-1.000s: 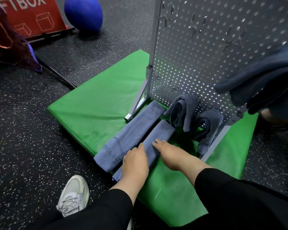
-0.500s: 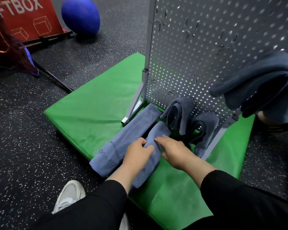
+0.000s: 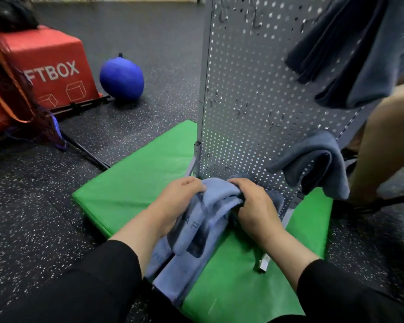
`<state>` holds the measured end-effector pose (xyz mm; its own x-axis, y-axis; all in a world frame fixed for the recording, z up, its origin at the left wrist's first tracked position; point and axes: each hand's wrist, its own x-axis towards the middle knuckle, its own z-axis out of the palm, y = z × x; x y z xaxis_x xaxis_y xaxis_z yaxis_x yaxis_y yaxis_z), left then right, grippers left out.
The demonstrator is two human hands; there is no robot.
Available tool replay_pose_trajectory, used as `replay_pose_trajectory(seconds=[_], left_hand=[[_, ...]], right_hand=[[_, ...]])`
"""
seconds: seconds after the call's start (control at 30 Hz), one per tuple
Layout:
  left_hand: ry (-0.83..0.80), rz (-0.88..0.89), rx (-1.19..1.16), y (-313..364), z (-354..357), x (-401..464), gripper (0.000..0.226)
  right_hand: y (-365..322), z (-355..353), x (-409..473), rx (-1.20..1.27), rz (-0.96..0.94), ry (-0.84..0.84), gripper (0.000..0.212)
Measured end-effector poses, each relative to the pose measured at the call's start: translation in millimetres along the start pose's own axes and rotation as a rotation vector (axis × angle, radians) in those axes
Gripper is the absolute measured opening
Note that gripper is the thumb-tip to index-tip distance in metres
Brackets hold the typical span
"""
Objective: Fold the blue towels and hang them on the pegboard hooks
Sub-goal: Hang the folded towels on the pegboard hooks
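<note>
**Both my hands on the folded towel at the foot of the pegboard**

My left hand (image 3: 177, 201) and my right hand (image 3: 254, 203) meet just below the middle of the frame, both gripping the same light blue towel (image 3: 196, 243). My left fingers curl over the raised fold from the left; my right fingers and thumb are bunched around its top edge from the right. The towel's upper end is lifted between my hands, while its long folded length trails down toward the lower centre, lying on the green mat (image 3: 135, 183).

The pegboard (image 3: 243, 101) stands upright right behind my hands, its base on the mat. A darker blue towel (image 3: 313, 164) is draped at the board's lower right, to the right of my right hand. Another dark towel (image 3: 350, 57) hangs at the upper right of the frame, blurred. Bare metal hooks (image 3: 240, 110) stick out of the board at mid-height.

At the upper left, on the speckled floor, a red box (image 3: 51, 73) sits with a blue ball (image 3: 121, 78) just to its right.
</note>
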<state>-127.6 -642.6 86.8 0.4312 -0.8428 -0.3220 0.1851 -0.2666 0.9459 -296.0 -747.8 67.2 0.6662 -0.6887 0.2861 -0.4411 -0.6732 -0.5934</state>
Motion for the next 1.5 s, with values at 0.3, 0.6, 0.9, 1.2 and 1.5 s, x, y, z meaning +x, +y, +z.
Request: replay_pose_trajectory(seconds=[0.3, 0.6, 0.9, 1.2, 1.5], left_hand=[[0.031, 0.630, 0.667, 24.4, 31.5, -7.3, 0.087], [0.399, 0.588, 0.621, 44.2, 70.6, -1.9, 0.064], [0.261, 0.755, 0.528, 32.7, 54.8, 36.7, 0.046], [0.201, 0.719, 0.272, 86.6, 90.4, 61.5, 0.043], [0.240, 0.630, 0.062, 89.3, 126.0, 87.6, 0.043]], right_hand=[[-62.5, -76.6, 43.1, -0.261, 0.183, -0.046, 0.013], [-75.7, -85.1, 48.7, -0.251, 0.267, 0.042, 0.010], [-30.7, -69.3, 34.0, -0.020, 0.281, 0.136, 0.020], [-17.4, -106.0, 68.1, 0.213, 0.221, 0.582, 0.035], [-12.3, -82.7, 90.6, 0.256, 0.252, 0.719, 0.053]])
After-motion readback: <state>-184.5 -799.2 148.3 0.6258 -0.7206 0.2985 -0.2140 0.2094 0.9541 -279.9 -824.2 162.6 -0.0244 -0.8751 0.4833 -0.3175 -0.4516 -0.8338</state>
